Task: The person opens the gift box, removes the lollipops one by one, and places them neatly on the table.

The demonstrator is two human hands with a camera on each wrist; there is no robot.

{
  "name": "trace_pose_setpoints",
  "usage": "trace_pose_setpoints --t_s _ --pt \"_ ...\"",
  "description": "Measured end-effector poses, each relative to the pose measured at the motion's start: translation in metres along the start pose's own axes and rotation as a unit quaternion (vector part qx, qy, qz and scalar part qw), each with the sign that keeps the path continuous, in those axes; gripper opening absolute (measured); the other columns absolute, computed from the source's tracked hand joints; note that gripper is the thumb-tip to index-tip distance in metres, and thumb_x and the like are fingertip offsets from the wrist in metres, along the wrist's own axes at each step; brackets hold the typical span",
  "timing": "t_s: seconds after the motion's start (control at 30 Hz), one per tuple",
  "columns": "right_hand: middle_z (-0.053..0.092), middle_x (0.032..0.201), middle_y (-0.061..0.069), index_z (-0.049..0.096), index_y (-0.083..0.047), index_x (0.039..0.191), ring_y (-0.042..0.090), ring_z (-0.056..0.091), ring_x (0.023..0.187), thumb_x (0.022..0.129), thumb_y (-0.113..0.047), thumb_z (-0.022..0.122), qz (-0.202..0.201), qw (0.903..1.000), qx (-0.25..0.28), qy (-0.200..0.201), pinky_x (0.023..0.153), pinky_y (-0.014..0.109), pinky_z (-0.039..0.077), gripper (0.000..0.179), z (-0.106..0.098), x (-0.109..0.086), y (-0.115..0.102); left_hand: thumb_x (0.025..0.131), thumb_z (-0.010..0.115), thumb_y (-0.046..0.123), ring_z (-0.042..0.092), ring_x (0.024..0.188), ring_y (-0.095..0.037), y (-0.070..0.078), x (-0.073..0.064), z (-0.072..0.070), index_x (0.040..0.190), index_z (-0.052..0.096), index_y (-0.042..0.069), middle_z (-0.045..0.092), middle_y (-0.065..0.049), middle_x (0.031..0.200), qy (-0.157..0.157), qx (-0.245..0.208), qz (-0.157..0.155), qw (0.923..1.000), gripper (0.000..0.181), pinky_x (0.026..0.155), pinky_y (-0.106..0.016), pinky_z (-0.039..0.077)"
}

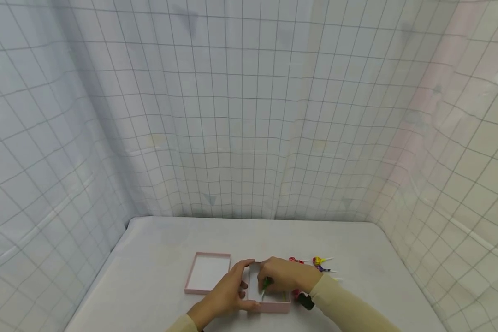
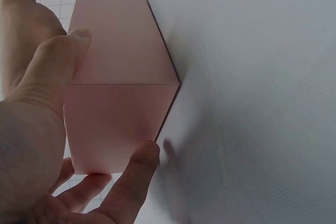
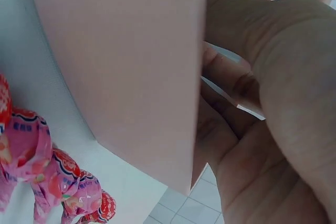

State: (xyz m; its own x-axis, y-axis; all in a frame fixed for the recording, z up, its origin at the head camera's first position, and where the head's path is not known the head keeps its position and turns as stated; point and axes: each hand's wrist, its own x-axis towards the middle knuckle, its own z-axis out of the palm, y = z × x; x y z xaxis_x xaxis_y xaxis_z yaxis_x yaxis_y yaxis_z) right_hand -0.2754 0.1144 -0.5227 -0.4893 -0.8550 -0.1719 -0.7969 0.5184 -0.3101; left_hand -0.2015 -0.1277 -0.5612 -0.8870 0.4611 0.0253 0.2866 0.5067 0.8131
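A pink box point(image 1: 275, 307) with a white inside stands on the table, its top uncovered. My left hand point(image 1: 227, 291) grips its left side, thumb at the front wall and fingers along the side and towards the back corner. In the left wrist view that thumb and the fingers spread over the pink walls point(image 2: 118, 40). My right hand point(image 1: 284, 274) reaches down into the box and pinches a green lollipop point(image 1: 267, 281) whose pale stick points down. In the right wrist view a box wall point(image 3: 121, 77) hides most of the fingertips and nearly all of that lollipop.
Left of the box lies a shallow pink-rimmed lid point(image 1: 197, 291), white side up. On the right are several wrapped lollipops, among them a yellow one point(image 1: 317, 261), a purple one point(image 1: 321, 268) and pink ones point(image 3: 84, 195). Gridded white curtains point(image 1: 249, 115) surround the table.
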Motion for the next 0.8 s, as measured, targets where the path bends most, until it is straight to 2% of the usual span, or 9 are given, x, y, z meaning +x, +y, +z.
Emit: trace_pose_setpoints --t_s 0.2,0.23,0.33,0.53,0.63,0.8 --pt "0.080 0.108 -0.014 0.089 -0.020 0.105 -0.003 0.069 0.103 0.100 -0.011 0.093 -0.010 0.9996 -0.004 0.027 0.103 0.021 0.060 0.011 -0.002 -0.005 0.000 0.088 0.106 0.028 0.069 0.109 -0.018 0.003 0.002 0.001 0.176 0.036 0.007 0.055 -0.025 0.166 -0.005 -0.012 -0.003 0.9999 0.115 0.082 -0.022 0.059" --pt "0.081 0.108 -0.014 0.089 -0.020 0.105 -0.002 0.070 0.107 0.100 -0.010 0.093 -0.010 0.9994 -0.002 0.034 0.106 0.022 0.060 0.012 -0.002 -0.006 0.001 0.088 0.107 0.028 0.069 0.109 -0.018 0.003 0.002 0.000 0.176 0.036 0.007 0.055 -0.025 0.165 -0.005 -0.011 -0.003 0.9999 0.115 0.082 -0.022 0.059" --pt "0.080 0.110 -0.012 0.086 -0.018 0.106 -0.001 0.071 0.108 0.101 -0.007 0.091 -0.011 0.9986 0.014 0.050 0.102 0.020 0.062 0.013 -0.002 -0.007 0.001 0.088 0.107 0.028 0.069 0.108 -0.018 0.004 0.002 0.000 0.175 0.037 0.007 0.058 -0.024 0.161 -0.002 -0.004 -0.003 1.0000 0.114 0.081 -0.022 0.059" --pt "0.077 0.110 -0.009 0.080 -0.016 0.109 -0.005 0.064 0.096 0.105 -0.009 0.088 -0.017 0.9958 0.048 0.077 0.089 0.012 0.058 0.012 -0.001 -0.010 -0.003 0.087 0.107 0.028 0.068 0.107 -0.017 0.005 0.002 -0.002 0.175 0.037 0.007 0.062 -0.021 0.155 -0.001 -0.001 -0.005 1.0000 0.114 0.081 -0.023 0.059" --pt "0.077 0.111 -0.007 0.078 -0.015 0.111 -0.007 0.063 0.093 0.107 -0.010 0.087 -0.019 0.9947 0.056 0.084 0.086 0.011 0.057 0.010 0.000 -0.012 -0.004 0.087 0.107 0.028 0.068 0.107 -0.016 0.004 0.002 -0.001 0.175 0.038 0.007 0.061 -0.020 0.157 -0.002 -0.003 -0.007 1.0000 0.114 0.082 -0.023 0.059" --pt "0.073 0.113 -0.006 0.075 -0.015 0.113 -0.010 0.063 0.093 0.109 -0.014 0.084 -0.027 0.9922 0.075 0.096 0.085 0.010 0.058 0.010 0.002 -0.015 -0.005 0.087 0.107 0.028 0.068 0.108 -0.018 0.002 0.002 -0.002 0.176 0.037 0.007 0.065 -0.017 0.148 -0.005 -0.005 -0.012 0.9999 0.116 0.082 -0.024 0.060"
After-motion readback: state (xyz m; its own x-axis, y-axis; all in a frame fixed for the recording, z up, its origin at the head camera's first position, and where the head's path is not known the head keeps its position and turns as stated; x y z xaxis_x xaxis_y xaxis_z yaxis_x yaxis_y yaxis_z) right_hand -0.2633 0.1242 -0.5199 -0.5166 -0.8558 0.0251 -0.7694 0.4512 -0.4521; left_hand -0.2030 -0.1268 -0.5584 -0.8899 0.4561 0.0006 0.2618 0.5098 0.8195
